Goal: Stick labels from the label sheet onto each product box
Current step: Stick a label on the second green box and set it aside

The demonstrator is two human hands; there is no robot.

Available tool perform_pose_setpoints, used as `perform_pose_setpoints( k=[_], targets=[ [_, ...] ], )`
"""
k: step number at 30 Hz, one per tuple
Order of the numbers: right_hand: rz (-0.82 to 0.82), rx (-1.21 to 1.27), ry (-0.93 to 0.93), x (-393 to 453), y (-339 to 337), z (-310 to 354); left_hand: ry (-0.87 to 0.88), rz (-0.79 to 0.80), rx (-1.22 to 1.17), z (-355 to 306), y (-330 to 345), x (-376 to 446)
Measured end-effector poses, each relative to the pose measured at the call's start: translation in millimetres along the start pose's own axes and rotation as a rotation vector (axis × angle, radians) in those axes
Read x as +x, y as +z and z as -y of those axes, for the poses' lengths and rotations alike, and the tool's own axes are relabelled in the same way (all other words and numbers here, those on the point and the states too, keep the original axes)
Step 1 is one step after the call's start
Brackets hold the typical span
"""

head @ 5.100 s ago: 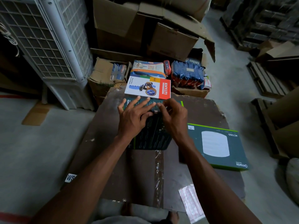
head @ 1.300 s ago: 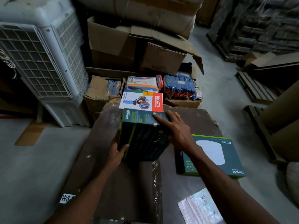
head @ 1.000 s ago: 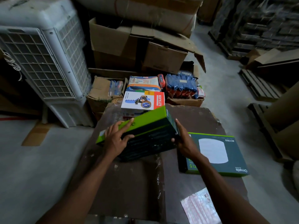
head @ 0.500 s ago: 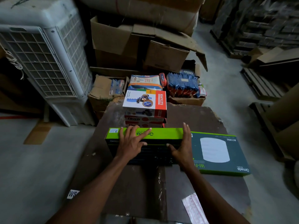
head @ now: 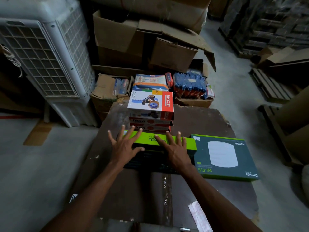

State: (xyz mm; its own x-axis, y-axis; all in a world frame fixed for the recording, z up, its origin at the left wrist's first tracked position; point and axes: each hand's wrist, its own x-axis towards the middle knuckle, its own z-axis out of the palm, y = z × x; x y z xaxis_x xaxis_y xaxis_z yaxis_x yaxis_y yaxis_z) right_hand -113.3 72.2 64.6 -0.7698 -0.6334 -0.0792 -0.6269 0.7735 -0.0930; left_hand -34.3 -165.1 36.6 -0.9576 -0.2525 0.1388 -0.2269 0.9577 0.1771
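A dark box with a bright green side [head: 150, 140] lies on the brown cardboard work surface [head: 137, 191]. My left hand [head: 124, 144] and my right hand [head: 175, 150] both rest flat on it with fingers spread. To its right lies a second dark green Wi-Fi box [head: 224, 156] with a white oval on top. Behind stands a stack with a white and red Khyati box [head: 150, 104] on top of two Ikon boxes [head: 150, 124]. The label sheet [head: 200, 216] lies at the near right edge, partly out of frame.
A white air cooler [head: 45, 61] stands at the left. Open cardboard cartons [head: 143, 41] and blue packets [head: 189, 86] fill the space behind the work surface. Wooden pallets [head: 269, 86] and more cartons line the right side. Grey concrete floor [head: 33, 164] lies on the left.
The dark box was turned over and laid down with its green side facing up. Both hands went from gripping its ends to resting flat on top with fingers spread.
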Motion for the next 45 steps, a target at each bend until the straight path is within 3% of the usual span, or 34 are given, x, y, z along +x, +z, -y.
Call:
perform_pose_setpoints(
  k=[3, 6, 14, 18, 25, 29, 32, 35, 39, 45],
  targets=[
    [0.057, -0.013, 0.040, 8, -6, 7, -0.146, -0.050, -0.246, 35, 5, -10],
    [0.106, 0.003, 0.063, 16, -10, 25, -0.116, -0.090, -0.632, 47, 11, -14],
    [0.001, -0.026, -0.056, 26, -5, 54, -0.118, -0.165, -0.599, 34, 16, -24],
    [-0.027, 0.003, -0.088, 27, -11, 50, -0.199, -0.192, -0.837, 31, 14, -28],
    [-0.217, 0.088, -0.168, 24, -37, 35, -0.278, -0.167, -1.123, 53, 22, -35],
    [-0.293, 0.405, -0.150, 24, -49, 21, -0.206, -0.200, -1.061, 62, 0, -34],
    [-0.350, 0.698, -0.156, 26, -47, 13, -0.106, -0.292, -0.875, 67, -35, -19],
    [-0.292, 0.924, -0.093, 29, -37, 2, -0.077, -0.384, -0.615, 55, -74, -5],
    [-0.101, 1.150, 0.019, 19, -12, -4, -0.003, -0.312, -0.369, 29, -105, 9],
    [-0.138, 1.264, 0.135, 11, 2, -11, 0.023, -0.163, -0.307, 0, -104, 25]
  ],
)
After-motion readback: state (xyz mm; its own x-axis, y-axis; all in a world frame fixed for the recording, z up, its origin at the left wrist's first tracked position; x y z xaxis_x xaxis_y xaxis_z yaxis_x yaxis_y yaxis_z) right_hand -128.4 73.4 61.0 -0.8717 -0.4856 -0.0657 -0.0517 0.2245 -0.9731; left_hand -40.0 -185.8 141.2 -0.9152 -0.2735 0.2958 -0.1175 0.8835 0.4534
